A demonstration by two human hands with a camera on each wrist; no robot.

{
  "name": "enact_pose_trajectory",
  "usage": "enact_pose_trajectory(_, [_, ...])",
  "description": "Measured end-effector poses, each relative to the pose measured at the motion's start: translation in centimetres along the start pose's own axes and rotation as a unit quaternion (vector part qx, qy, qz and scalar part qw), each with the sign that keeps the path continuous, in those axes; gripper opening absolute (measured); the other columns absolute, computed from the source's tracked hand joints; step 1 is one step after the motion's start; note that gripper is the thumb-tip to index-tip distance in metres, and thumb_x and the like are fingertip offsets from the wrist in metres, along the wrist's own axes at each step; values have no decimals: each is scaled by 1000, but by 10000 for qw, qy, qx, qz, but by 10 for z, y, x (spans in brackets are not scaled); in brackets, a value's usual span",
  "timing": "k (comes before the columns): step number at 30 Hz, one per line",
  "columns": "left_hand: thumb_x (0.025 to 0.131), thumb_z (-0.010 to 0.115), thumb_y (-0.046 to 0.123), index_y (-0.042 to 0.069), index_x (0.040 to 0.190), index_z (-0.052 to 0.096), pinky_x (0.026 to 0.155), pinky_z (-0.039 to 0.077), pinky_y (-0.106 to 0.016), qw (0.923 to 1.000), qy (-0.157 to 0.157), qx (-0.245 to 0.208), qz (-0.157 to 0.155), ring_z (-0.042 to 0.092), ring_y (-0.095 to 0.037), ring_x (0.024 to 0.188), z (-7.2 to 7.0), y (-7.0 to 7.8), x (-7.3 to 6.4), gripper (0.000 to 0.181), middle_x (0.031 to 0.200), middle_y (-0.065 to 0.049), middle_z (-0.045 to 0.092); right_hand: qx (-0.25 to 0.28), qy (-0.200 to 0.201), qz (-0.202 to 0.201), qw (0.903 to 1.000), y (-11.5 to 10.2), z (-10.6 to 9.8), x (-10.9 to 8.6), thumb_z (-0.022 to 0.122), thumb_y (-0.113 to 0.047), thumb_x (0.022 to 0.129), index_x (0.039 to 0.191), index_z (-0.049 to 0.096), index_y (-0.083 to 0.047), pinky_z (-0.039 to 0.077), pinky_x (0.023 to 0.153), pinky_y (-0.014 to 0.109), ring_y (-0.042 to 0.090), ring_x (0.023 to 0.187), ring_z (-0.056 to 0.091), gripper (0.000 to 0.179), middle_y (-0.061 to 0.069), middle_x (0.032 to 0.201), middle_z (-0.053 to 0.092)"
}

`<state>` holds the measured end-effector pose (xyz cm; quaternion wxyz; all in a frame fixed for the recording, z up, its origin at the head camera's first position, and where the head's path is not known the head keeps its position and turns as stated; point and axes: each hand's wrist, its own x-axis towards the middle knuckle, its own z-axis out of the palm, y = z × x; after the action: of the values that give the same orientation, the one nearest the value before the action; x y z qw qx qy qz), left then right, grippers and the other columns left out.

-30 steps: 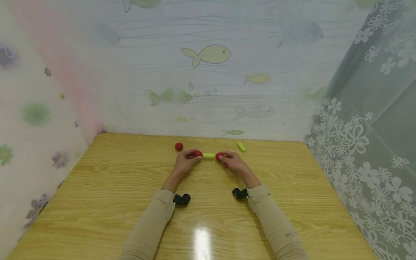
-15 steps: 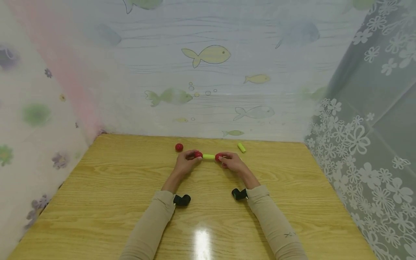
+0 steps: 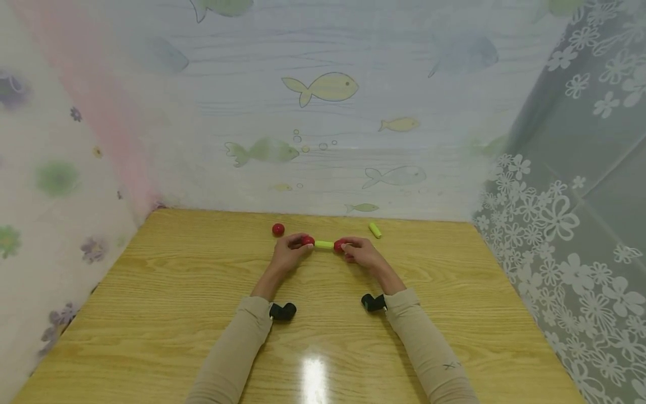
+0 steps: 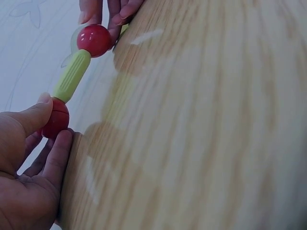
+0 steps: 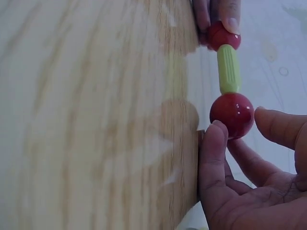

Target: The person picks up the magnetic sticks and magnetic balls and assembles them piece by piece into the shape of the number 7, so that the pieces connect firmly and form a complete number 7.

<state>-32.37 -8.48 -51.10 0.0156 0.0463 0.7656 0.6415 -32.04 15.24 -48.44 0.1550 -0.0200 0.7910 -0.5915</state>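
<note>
In the head view, fingers of the left hand (image 3: 290, 251) hide part of a glossy red ball (image 4: 60, 118), and fingers of the right hand (image 3: 364, 253) hide part of a second glossy red ball (image 5: 232, 116). How the ridged yellow-green stick (image 4: 72, 76) joins either ball cannot be told. Both beige cloth sleeves (image 3: 229, 359) run off the bottom edge; a dark mark (image 3: 451, 365) on the right one is too small to read. The left wrist view crops the left hand at its left edge and the right hand above; the right wrist view cuts both hands too. There, the pale wood-grain tabletop (image 5: 96, 120) is blurred.
</note>
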Motion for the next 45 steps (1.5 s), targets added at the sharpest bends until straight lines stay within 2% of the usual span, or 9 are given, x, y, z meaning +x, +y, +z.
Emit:
enact_pose_trajectory(7, [101,67,6,-11,140,57,102,53,-43,10000,-66,-22,8,60,-45,125,-1,-1,3,44,133,-32,62,42,-12,-58,10000,1,-1,2,51,-13,110,150,47,7,58,88,27,15,96,64,45,25,134,61])
enact_pose_trajectory(14, [99,70,7,-7,138,61,99,54,-37,9999,-50,-99,20,63,-41,122,-3,-3,6,42,131,-29,64,5,-15,-116,9999,-3,-4,-1,49,-12,110,152,43,8,57,101,40,37,116,66,47,33,146,53])
enact_pose_trajectory(21, [94,77,9,-1,133,67,99,55,-38,9998,13,-181,-105,65,-35,120,-4,-1,3,42,129,-22,67,-526,333,-494,9968,-6,-17,-8,51,-14,109,150,47,8,58,97,42,42,118,63,46,30,139,56])
enact_pose_trajectory(25, [92,79,8,-1,132,68,98,55,-37,9997,52,-217,-136,65,-35,119,-5,0,2,42,128,-21,68,-547,442,-647,9954,-6,-27,-11,49,-16,110,151,46,7,57,97,46,44,120,61,47,31,138,56])
enact_pose_trajectory(31, [91,79,6,-1,133,68,98,56,-37,9995,110,-220,-194,65,-35,119,-4,1,1,43,130,-22,67,-681,969,-855,9893,1,-40,-14,45,-18,112,150,47,7,55,102,49,44,124,59,45,30,141,53])
enact_pose_trajectory(33, [91,79,6,0,133,68,98,56,-38,9994,131,-238,-206,64,-35,120,-4,1,0,44,130,-21,67,-932,1146,-867,9852,4,-43,-15,45,-19,112,149,48,6,54,103,50,43,124,59,45,28,141,55])
enact_pose_trajectory(39, [90,78,4,-3,132,68,98,57,-40,9995,256,-142,-78,66,-37,118,0,4,-3,43,126,-24,69,-1736,1388,-458,9739,6,-51,-17,46,-19,111,142,55,8,53,98,50,41,121,59,42,28,135,59])
enact_pose_trajectory(45, [87,80,1,-4,129,70,98,57,-43,9990,427,-96,29,68,-38,116,3,6,-4,43,123,-26,71,-2418,1029,142,9647,4,-54,-21,55,-20,106,137,57,11,53,101,50,41,120,62,45,31,136,60])
